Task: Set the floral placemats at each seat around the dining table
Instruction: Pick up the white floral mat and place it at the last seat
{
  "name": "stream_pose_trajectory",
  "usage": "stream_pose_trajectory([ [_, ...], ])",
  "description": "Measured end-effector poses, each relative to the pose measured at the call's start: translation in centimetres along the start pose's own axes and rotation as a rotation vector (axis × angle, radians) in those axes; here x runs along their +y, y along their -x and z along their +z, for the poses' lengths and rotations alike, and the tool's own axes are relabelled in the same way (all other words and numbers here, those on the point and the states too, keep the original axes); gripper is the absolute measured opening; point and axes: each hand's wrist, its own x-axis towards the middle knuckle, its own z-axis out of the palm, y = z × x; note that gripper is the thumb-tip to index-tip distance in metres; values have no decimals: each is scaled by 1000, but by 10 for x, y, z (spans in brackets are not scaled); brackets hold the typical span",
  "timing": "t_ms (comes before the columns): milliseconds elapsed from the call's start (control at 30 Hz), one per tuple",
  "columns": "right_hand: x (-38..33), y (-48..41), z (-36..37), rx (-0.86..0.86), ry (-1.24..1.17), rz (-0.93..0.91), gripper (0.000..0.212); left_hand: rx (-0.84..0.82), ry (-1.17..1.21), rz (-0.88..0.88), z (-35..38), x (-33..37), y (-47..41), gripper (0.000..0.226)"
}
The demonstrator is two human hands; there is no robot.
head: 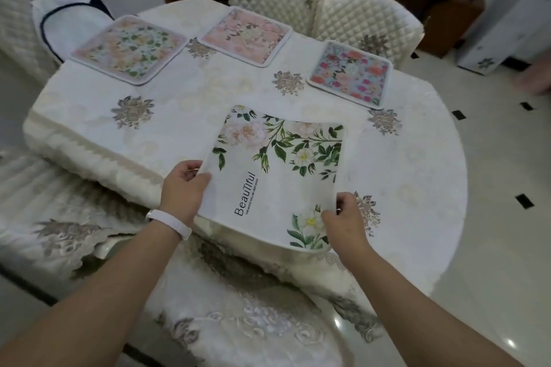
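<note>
left hand (185,188) and right hand (343,217) each pinching a near corner of white "Beautiful" floral placemat (280,170), three floral placemats (247,34) on table beyond hands

On my feed the left forearm (98,295) and the right forearm (417,298) show from the near edge, both bare along all I can see. The left hand (185,188) has a white band (170,223) round its wrist, narrow and smooth, like a tracker strap. The right hand (343,219) is bare to the wrist.
</note>
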Motion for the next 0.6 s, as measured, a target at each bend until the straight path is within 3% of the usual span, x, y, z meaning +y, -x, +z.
stream_pose_trajectory([
  [333, 36, 37, -11, 143, -122, 179, 24, -209, -90, -50, 44, 1, -4, 17],
  [600, 77, 33, -21, 189, -142, 251, 19, -224, -216, -94, 68, -24, 5, 15],
])
